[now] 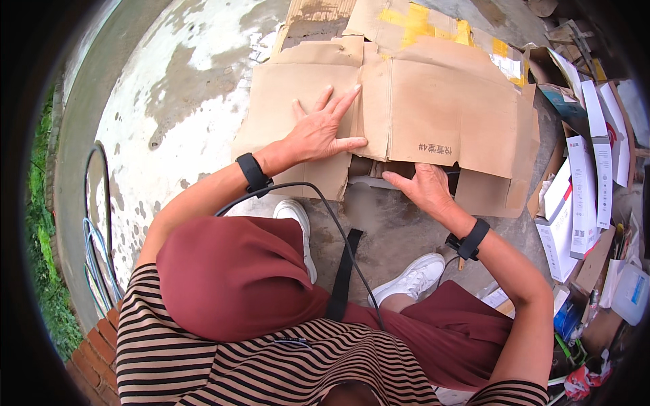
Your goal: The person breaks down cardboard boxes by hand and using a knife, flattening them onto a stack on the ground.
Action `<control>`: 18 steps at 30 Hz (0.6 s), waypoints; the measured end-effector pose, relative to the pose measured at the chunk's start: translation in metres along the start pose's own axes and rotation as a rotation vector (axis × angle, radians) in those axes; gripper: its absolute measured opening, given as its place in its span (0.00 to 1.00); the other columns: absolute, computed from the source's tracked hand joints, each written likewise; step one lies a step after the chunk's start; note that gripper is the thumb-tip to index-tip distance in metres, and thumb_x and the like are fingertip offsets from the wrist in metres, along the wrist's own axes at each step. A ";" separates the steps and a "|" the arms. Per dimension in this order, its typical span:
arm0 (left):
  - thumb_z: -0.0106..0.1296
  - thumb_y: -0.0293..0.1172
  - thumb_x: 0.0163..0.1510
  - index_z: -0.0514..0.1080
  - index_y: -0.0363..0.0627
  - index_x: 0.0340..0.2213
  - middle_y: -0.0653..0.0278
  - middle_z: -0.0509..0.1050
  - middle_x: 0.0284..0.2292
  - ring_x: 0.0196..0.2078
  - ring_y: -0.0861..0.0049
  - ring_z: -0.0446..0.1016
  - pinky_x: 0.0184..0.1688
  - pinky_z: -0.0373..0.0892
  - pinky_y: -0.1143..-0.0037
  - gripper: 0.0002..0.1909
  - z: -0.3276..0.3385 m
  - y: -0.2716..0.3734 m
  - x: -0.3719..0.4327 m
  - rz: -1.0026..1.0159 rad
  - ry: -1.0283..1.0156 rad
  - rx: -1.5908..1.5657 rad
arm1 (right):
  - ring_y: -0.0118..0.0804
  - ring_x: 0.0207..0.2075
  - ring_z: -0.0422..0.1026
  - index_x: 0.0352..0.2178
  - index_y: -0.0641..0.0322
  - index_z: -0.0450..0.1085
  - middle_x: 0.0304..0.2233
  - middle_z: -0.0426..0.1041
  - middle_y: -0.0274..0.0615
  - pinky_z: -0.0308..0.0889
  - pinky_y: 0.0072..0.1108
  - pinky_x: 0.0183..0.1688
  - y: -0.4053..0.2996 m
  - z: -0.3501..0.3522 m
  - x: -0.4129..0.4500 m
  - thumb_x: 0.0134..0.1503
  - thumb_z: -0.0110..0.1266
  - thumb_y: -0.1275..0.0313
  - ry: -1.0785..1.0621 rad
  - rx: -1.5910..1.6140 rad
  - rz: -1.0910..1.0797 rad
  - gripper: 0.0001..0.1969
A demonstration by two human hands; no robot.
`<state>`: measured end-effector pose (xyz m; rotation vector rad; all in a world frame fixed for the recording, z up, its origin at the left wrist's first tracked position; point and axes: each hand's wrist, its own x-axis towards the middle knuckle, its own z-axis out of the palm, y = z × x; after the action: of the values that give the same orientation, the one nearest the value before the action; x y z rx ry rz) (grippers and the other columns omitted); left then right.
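My left hand (321,131) lies flat on a flattened brown cardboard box (431,101), palm down with its fingers spread beside a vertical crease. At the sheet's near edge is my right hand (428,189). Its thumb points left in front of a dark gap (406,166), while the other fingers go in under the cardboard and are hidden. Whether they grip anything there cannot be seen. The cardboard bears a line of printed writing near that edge. A pale strip (376,182) shows low in the gap, just left of the thumb.
More cardboard with yellow tape (414,23) lies at the far side. White printed cartons (581,198) and an open box (561,99) crowd the right. A black cable (325,198) loops across my lap. Coiled hoses (99,254) lie left, near a brick edge (94,355).
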<state>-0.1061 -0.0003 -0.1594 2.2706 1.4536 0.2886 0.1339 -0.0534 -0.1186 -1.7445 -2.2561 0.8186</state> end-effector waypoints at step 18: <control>0.49 0.65 0.41 0.43 0.70 0.59 0.59 0.46 0.59 0.60 0.49 0.45 0.42 0.45 0.30 0.47 -0.001 0.005 0.000 0.030 0.014 0.104 | 0.27 0.21 0.73 0.43 0.70 0.63 0.26 0.73 0.47 0.65 0.12 0.21 -0.031 0.027 -0.001 0.62 0.32 0.59 -0.315 1.169 0.508 0.22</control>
<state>-0.1020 -0.0015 -0.1566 2.3789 1.4749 0.2434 0.0957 -0.0677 -0.1249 -1.5428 -0.9037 2.0435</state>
